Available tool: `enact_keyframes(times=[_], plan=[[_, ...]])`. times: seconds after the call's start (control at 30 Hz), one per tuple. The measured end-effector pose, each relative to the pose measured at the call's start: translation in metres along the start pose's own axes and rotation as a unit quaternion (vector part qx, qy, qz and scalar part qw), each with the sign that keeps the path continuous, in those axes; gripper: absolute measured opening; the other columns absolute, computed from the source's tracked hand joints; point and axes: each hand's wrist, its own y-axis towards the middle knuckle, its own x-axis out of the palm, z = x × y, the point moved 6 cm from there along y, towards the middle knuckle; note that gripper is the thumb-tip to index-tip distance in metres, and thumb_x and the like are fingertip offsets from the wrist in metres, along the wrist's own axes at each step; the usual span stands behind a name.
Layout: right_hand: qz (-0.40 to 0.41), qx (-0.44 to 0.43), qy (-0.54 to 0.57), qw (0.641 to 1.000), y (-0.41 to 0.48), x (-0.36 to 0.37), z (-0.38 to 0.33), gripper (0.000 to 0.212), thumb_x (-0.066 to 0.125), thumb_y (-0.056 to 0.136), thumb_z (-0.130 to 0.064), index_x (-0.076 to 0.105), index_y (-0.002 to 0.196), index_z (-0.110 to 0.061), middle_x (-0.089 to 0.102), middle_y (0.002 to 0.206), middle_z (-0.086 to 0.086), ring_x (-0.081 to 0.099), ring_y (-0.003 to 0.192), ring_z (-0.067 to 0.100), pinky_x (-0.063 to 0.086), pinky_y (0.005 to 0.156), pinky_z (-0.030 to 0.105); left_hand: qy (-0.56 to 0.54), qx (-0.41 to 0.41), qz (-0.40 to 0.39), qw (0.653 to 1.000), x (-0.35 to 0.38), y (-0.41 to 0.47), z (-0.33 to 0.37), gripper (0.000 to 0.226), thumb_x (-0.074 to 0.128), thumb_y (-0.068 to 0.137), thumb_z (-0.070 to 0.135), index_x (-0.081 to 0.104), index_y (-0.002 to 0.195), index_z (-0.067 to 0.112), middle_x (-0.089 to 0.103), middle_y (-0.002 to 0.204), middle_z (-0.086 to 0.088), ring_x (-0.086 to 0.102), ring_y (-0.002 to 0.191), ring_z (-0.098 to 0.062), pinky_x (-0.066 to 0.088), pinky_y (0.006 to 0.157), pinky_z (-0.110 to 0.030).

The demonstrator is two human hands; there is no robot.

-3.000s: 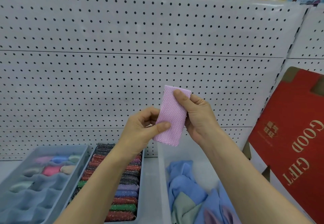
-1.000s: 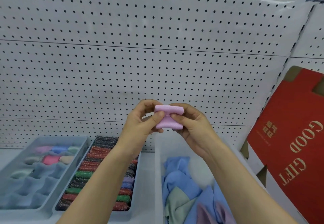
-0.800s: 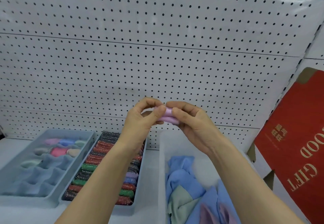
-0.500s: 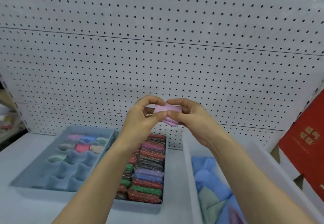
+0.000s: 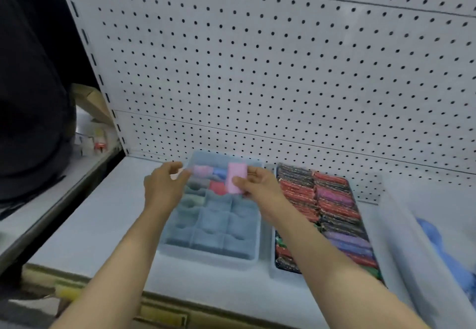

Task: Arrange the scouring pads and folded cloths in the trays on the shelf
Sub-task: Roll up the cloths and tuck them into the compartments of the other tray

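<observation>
A folded pink cloth (image 5: 236,178) is pinched between the thumb and fingers of the right hand (image 5: 258,185), just above the back cells of the divided tray (image 5: 211,258) at the frame's centre. The left hand (image 5: 161,187) is held empty with fingers apart at the tray's back left corner. Scouring pads (image 5: 332,215) are packed in the tray to its right.

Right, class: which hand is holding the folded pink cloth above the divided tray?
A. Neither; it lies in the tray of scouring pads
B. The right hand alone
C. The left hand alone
B: the right hand pinches the folded pink cloth above the divided tray, while the left hand sits apart from it, open, near the tray's back left corner.
</observation>
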Motion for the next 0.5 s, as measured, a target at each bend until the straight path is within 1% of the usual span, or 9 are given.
enact_keyframes(times=[0.03, 0.1, 0.17, 0.2, 0.23, 0.3, 0.37, 0.43, 0.5], plan=[[0.012, -0.008, -0.009, 1.0, 0.003, 0.009, 0.008, 0.03, 0.073, 0.084, 0.001, 0.064, 0.112, -0.006, 0.073, 0.101, 0.011, 0.068, 0.088, 0.02, 0.056, 0.075, 0.027, 0.033, -0.016, -0.012, 0.999, 0.0, 0.006, -0.015, 0.042, 0.064, 0.092, 0.042, 0.065, 0.123, 0.015, 0.068, 0.122, -0.006, 0.059, 0.114, -0.029, 0.046, 0.1, -0.042], [0.03, -0.023, -0.04, 0.999, 0.009, 0.026, 0.019, 0.027, 0.071, 0.083, 0.005, 0.066, 0.106, -0.009, 0.072, 0.098, 0.009, 0.067, 0.082, 0.013, 0.055, 0.075, 0.02, 0.041, -0.053, -0.05, 0.996, 0.003, 0.012, -0.033, 0.042, 0.062, 0.094, 0.04, 0.065, 0.124, 0.01, 0.067, 0.124, -0.008, 0.059, 0.113, -0.031, 0.046, 0.098, -0.04], [0.035, -0.042, -0.111, 0.992, 0.015, 0.041, 0.025, 0.024, 0.07, 0.083, 0.006, 0.068, 0.103, -0.007, 0.071, 0.097, 0.011, 0.066, 0.081, 0.014, 0.056, 0.079, 0.027, -0.004, -0.083, -0.079, 0.993, 0.009, 0.015, -0.045, 0.033, 0.064, 0.094, 0.032, 0.069, 0.116, 0.008, 0.069, 0.116, -0.008, 0.061, 0.103, -0.027, 0.048, 0.089, -0.035], [0.034, -0.05, -0.161, 0.985, 0.017, 0.046, 0.028, 0.023, 0.07, 0.083, 0.004, 0.069, 0.103, -0.007, 0.071, 0.097, 0.01, 0.065, 0.081, 0.017, 0.055, 0.081, 0.034, -0.032, -0.094, -0.085, 0.991, 0.011, 0.016, -0.05, 0.03, 0.067, 0.092, 0.03, 0.071, 0.113, 0.009, 0.071, 0.113, -0.007, 0.063, 0.101, -0.027, 0.05, 0.088, -0.036], [0.025, -0.053, -0.227, 0.972, 0.018, 0.051, 0.031, 0.022, 0.07, 0.083, -0.001, 0.07, 0.104, -0.008, 0.071, 0.096, 0.009, 0.064, 0.083, 0.018, 0.053, 0.083, 0.037, -0.058, -0.106, -0.086, 0.989, 0.013, 0.017, -0.055, 0.028, 0.07, 0.089, 0.027, 0.073, 0.11, 0.01, 0.072, 0.109, -0.006, 0.065, 0.101, -0.027, 0.052, 0.089, -0.038], [0.008, -0.054, -0.395, 0.917, 0.019, 0.057, 0.035, 0.019, 0.068, 0.085, -0.013, 0.071, 0.104, -0.014, 0.071, 0.095, 0.005, 0.06, 0.083, 0.018, 0.049, 0.078, 0.034, -0.105, -0.129, -0.078, 0.983, 0.014, 0.019, -0.062, 0.021, 0.075, 0.085, 0.023, 0.075, 0.102, 0.011, 0.074, 0.1, -0.007, 0.067, 0.099, -0.03, 0.055, 0.089, -0.043], [0.003, -0.063, -0.519, 0.852, 0.019, 0.06, 0.033, 0.016, 0.065, 0.084, -0.019, 0.071, 0.099, -0.02, 0.071, 0.092, 0.005, 0.061, 0.086, 0.023, 0.044, 0.069, 0.031, -0.136, -0.142, -0.071, 0.978, 0.015, 0.019, -0.066, 0.017, 0.075, 0.085, 0.019, 0.075, 0.099, 0.01, 0.073, 0.097, -0.007, 0.067, 0.097, -0.03, 0.054, 0.087, -0.042], [-0.015, -0.053, -0.585, 0.809, 0.023, 0.065, 0.032, 0.012, 0.061, 0.083, -0.016, 0.068, 0.091, -0.022, 0.067, 0.088, 0.006, 0.062, 0.089, 0.028, 0.039, 0.063, 0.03, -0.157, -0.144, -0.064, 0.975, 0.015, 0.019, -0.066, 0.017, 0.074, 0.086, 0.017, 0.074, 0.101, 0.009, 0.072, 0.098, -0.006, 0.065, 0.095, -0.027, 0.052, 0.085, -0.036], [-0.034, -0.033, -0.633, 0.773, 0.029, 0.071, 0.033, 0.011, 0.058, 0.084, -0.013, 0.063, 0.085, -0.022, 0.061, 0.086, 0.006, 0.058, 0.086, 0.029, 0.034, 0.059, 0.028, -0.166, -0.149, -0.059, 0.973, 0.015, 0.018, -0.065, 0.018, 0.073, 0.087, 0.016, 0.073, 0.104, 0.009, 0.071, 0.1, -0.004, 0.062, 0.094, -0.022, 0.047, 0.081, -0.03]])
